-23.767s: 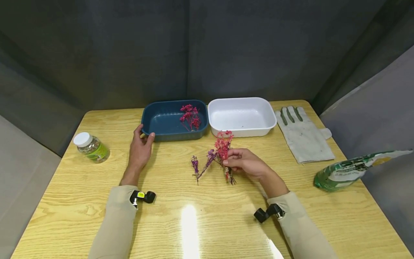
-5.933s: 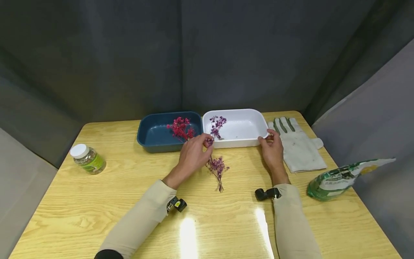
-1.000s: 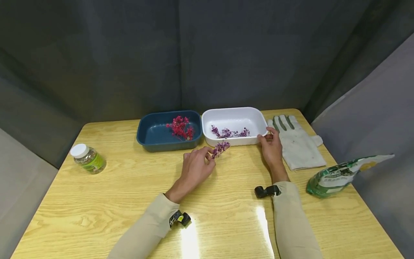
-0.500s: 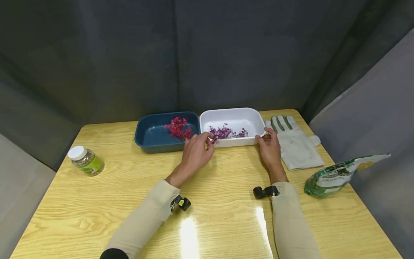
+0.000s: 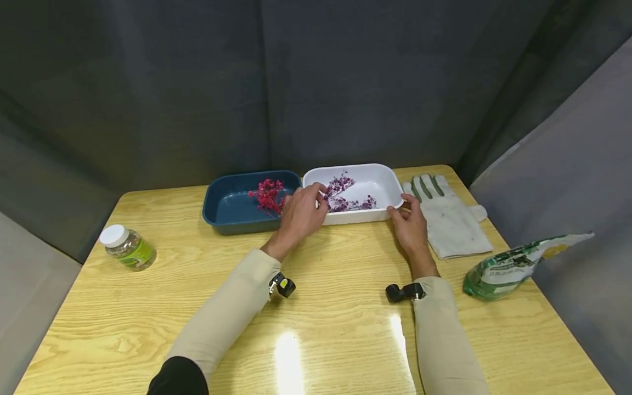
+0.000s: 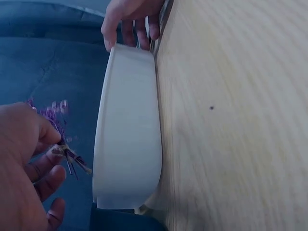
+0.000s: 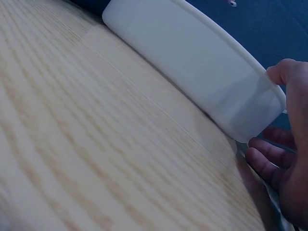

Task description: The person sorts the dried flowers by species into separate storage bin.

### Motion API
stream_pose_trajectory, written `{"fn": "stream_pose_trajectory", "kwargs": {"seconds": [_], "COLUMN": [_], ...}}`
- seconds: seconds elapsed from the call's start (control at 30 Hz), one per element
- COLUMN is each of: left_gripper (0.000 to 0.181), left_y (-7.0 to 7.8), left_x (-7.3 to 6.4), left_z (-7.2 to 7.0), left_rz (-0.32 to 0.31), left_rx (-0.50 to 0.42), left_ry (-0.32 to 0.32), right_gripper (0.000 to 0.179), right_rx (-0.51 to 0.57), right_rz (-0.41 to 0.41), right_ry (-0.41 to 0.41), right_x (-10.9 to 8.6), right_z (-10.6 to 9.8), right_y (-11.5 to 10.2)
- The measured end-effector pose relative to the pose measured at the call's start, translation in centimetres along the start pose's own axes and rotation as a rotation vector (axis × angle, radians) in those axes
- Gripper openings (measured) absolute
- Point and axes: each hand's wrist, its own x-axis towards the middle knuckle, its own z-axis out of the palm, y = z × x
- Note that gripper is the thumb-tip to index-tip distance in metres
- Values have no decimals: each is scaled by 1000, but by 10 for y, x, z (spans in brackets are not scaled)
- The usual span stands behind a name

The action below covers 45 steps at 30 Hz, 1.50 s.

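Note:
My left hand [image 5: 302, 213] pinches a small bunch of purple dried flowers [image 5: 338, 185] over the left end of the white dish [image 5: 357, 217]. In the left wrist view, twine binds the stems of the held flowers [image 6: 57, 114], between thumb and fingers. More purple dried flowers [image 5: 366, 203] lie along the dish's near inner side. At the dish's front right corner my right hand [image 5: 411, 224] grips the rim, thumb on the near side; the right wrist view shows its fingers [image 7: 272, 153] curled by the end wall.
Left of the white dish, a dark blue dish [image 5: 232, 224] holds red dried flowers [image 5: 267, 193]. A jar with a white lid [image 5: 128, 248] stands far left. On the right are a work glove [image 5: 454, 222] and a green pouch [image 5: 503, 273]. A dark curtain [image 5: 266, 82] hangs behind the table.
Over the last second my left hand has carried the purple bunch from before the white dish up over its left end. Earlier, my right hand held red flowers; now it holds the dish.

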Motion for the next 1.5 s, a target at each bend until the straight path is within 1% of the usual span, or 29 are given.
{"fn": "stream_pose_trajectory", "kwargs": {"seconds": [0.17,0.27,0.37,0.6,0.67,0.87,0.93,1.03,1.1,1.27,1.37,1.5], "left_gripper": [23,23,24,23,22,17,19,26,28,30,31,34], "left_y": [-3,-3,-2,4,5,3,1,-2,-3,-9,-13,-17], "left_x": [13,18,22,31,33,38,37,34,31,22,14,5], "left_z": [7,12,17,30,33,38,40,40,39,31,26,22], "left_rz": [-22,-40,-51,-36,-31,-27,-32,-35,-31,-23,-18,1], "left_rx": [14,18,15,38,32,48,51,53,39,-14,-23,-10], "left_ry": [-12,-27,-27,-3,3,59,56,24,14,26,26,31], "right_gripper": [58,58,58,59,58,57,57,57,57,57,56,56], "right_rx": [13,8,2,10,14,28,26,23,25,32,37,38], "right_rz": [13,22,30,32,33,31,30,19,14,11,3,-11], "right_ry": [-9,-12,-13,-16,-13,-24,-26,-22,-19,-14,-13,2], "right_x": [0,0,0,0,0,0,0,-1,-1,1,2,3], "right_z": [0,-1,-3,-6,-7,-4,-3,-2,-2,-3,-4,-7], "right_y": [-1,0,1,2,2,5,6,6,6,6,6,6]}}
